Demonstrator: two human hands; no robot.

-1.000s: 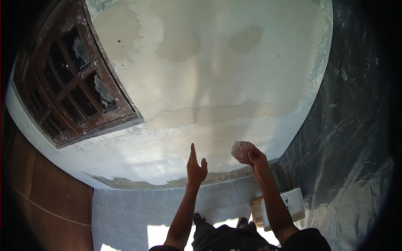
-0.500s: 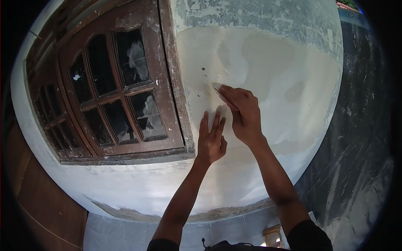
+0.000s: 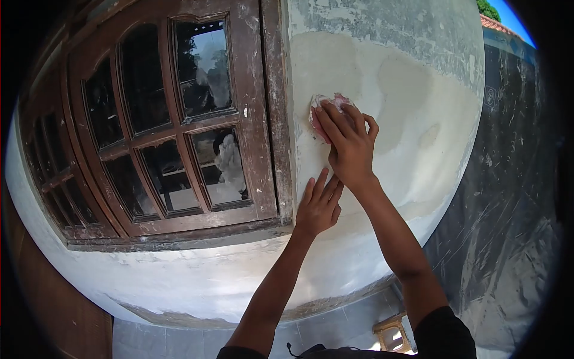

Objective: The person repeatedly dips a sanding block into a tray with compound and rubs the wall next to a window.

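Holding a pinkish pad (image 3: 316, 117), smeared white, at the wall (image 3: 394, 161), upper middle of the frame, in the right grip (image 3: 354, 152), with the left grip (image 3: 318, 209) spread, seemingly bare, just below. Could slip from uneven finger pressure, or knock the brown window (image 3: 254, 149) by straying leftward.

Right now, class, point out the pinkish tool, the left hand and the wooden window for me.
Pinkish tool (image 3: 316, 122): head view, on its uncovered left part.
Left hand (image 3: 318, 211): head view, on the back of the hand.
Wooden window (image 3: 178, 130): head view, on its crossbar.
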